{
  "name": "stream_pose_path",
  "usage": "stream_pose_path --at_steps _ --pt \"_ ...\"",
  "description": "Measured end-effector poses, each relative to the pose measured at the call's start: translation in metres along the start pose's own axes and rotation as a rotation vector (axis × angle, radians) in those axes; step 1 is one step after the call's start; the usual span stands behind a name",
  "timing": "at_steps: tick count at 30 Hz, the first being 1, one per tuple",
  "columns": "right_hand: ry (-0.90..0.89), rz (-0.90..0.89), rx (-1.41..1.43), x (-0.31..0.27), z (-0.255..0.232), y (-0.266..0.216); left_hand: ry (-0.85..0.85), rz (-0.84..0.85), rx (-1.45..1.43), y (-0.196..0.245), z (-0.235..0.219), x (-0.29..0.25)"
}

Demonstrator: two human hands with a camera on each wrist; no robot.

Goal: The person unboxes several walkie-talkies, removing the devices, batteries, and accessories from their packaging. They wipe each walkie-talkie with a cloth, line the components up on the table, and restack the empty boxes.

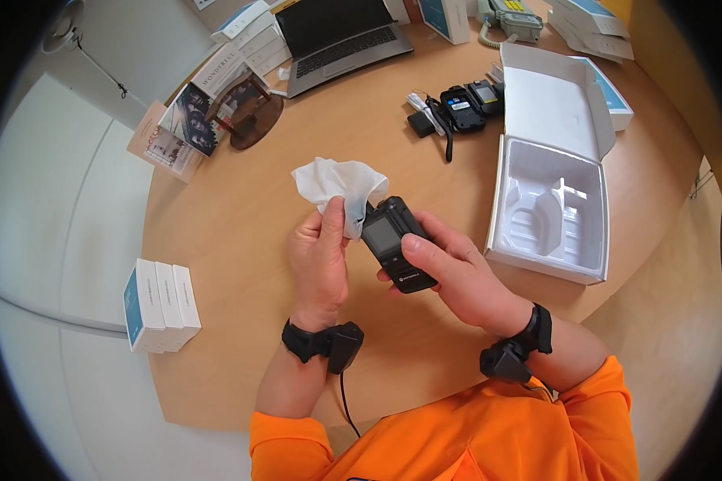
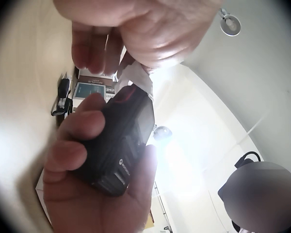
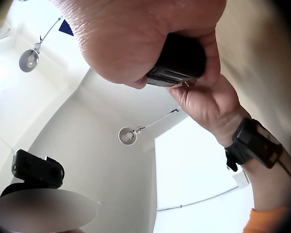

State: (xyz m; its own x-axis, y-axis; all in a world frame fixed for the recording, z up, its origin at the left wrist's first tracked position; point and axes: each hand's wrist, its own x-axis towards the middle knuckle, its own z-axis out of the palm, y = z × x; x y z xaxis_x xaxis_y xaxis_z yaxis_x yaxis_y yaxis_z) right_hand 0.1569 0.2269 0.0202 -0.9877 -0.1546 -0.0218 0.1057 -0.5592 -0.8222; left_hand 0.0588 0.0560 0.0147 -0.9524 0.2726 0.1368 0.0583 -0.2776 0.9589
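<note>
My right hand (image 1: 463,268) grips a black walkie-talkie-like handheld device (image 1: 383,234), thumb along its side and fingers behind it. A small grey screen and Motorola lettering show on its front. With thumb and fingers my left hand (image 1: 321,260) pinches a crumpled white tissue (image 1: 338,178) right at the device's top end. In the left wrist view the right hand's fingers curl round the device (image 2: 121,141), and the tissue (image 2: 136,77) overlaps its top. From the right wrist, the device's dark lower end (image 3: 177,60) shows under the palm; the tissue is hidden there.
An open white box (image 1: 549,212) with a moulded tray stands at the right. Behind it lie black device parts (image 1: 461,108) and cables. A laptop (image 1: 337,48), books (image 1: 188,120) and a wooden stand (image 1: 253,116) are at the back. Small white boxes (image 1: 164,305) stand at the left edge.
</note>
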Motion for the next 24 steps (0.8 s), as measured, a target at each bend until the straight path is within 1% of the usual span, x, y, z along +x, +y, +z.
stream_pose_path --at_steps 2,5,8,9,11,14,17,20,23,24 --pt "0.020 -0.022 0.008 0.000 0.000 -0.002 -0.023 -0.002 -0.069 0.004 0.005 -0.002" --pt "0.032 -0.027 -0.006 0.001 -0.002 -0.002 -0.109 -0.016 -0.072 0.002 0.005 -0.004" --pt "0.067 -0.065 -0.084 0.002 0.001 0.001 -0.171 -0.083 -0.110 0.001 0.004 -0.004" --pt "0.082 -0.086 -0.117 0.002 0.002 0.002 -0.173 -0.086 -0.119 0.001 0.006 -0.005" --pt "0.085 -0.073 -0.137 0.001 0.001 0.004 -0.174 -0.092 -0.138 0.001 0.008 -0.008" --pt "0.092 -0.096 -0.131 0.002 0.002 0.007 -0.291 -0.128 -0.177 -0.004 0.004 -0.009" --pt "0.121 -0.156 -0.167 0.003 0.002 0.008 -0.356 -0.205 -0.208 -0.005 0.011 -0.012" --pt "0.154 -0.206 -0.240 0.004 0.001 0.011 -0.271 -0.161 -0.207 -0.009 0.018 -0.015" --pt "0.180 -0.252 -0.315 0.006 -0.002 0.015 -0.093 -0.163 -0.215 -0.005 0.033 -0.019" --pt "0.186 -0.267 -0.341 0.007 -0.003 0.016 -0.083 -0.165 -0.208 -0.008 0.031 -0.019"
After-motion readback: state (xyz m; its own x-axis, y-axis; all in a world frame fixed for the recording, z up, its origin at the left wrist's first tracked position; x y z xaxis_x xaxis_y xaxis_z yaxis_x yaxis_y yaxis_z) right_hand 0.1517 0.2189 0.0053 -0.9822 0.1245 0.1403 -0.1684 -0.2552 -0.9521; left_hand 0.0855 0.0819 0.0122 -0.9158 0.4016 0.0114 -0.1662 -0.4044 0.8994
